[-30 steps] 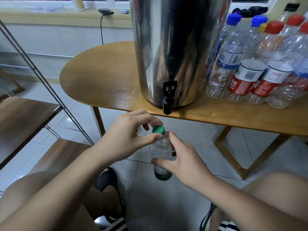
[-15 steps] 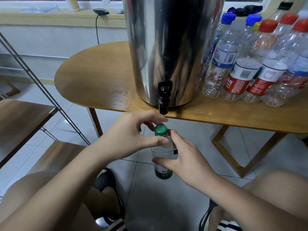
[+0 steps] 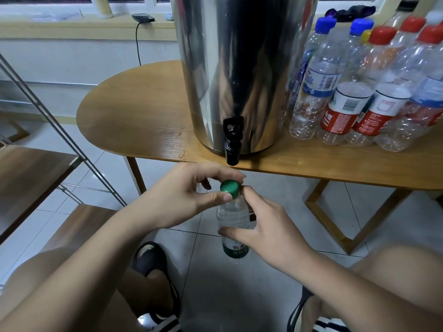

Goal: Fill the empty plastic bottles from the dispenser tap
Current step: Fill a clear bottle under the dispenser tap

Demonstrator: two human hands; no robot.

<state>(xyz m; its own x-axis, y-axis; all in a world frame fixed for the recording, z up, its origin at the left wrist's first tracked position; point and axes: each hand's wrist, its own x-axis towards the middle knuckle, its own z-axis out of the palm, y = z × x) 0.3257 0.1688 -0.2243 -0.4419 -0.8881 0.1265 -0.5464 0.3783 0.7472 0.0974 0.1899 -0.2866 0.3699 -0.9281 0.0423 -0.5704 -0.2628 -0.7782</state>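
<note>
Green cap on a small clear plastic bottle, upright in mid-air just below the front edge of the bench, above the tiled floor and between the knees. Left hand in from 9 o'clock, its grip clamped on the green cap: thumb tip pressed to the near side, forefinger curled over the far side. Right hand in from 4 o'clock, its grip closed round the bottle's body just above the green label, thumb laid across the front, other fingers behind. At 12 o'clock from the cap, near above but apart, black tap, jutting from the foot of a tall steel dispenser set at the bench's front edge. At 2 o'clock, just beside the dispenser, crowd of clear bottles standing on the bench, with red, blue and one yellow cap among them. At 11 o'clock, on the window sill, dark phone with a cable hanging down the wall. At 9 o'clock, metal-framed wooden shelves. At 7 o'clock, on the floor, black slipper on a foot.
</note>
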